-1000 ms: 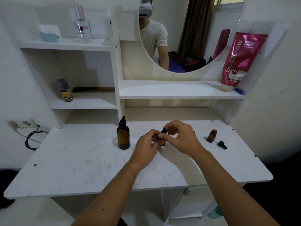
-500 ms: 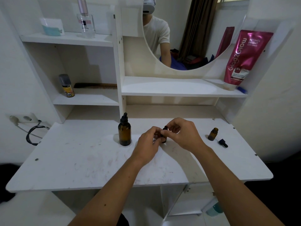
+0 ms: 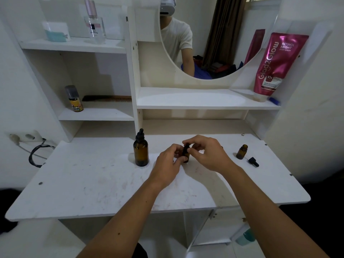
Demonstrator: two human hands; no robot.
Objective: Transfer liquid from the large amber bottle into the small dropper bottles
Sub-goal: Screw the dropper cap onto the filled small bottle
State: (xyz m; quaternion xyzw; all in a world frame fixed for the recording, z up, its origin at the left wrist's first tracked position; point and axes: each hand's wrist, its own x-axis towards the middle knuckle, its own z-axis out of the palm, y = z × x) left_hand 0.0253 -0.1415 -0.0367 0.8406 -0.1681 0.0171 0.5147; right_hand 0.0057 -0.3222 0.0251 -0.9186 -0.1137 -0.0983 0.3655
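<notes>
A small dropper bottle point(image 3: 185, 155) stands mid-tabletop, gripped by the left hand point(image 3: 168, 162) while the right hand point(image 3: 206, 153) pinches its black cap. Left of it stands the large amber bottle point(image 3: 141, 150); right, an uncapped bottle point(image 3: 242, 151) beside a loose dropper point(image 3: 253, 161). The scuffed white table point(image 3: 93, 183) carries shelves and a mirror point(image 3: 201, 38) behind

Large bottle point(image 3: 141, 152) left, small bottle point(image 3: 241, 151) right (dropper point(image 3: 253, 161) beside)
</notes>
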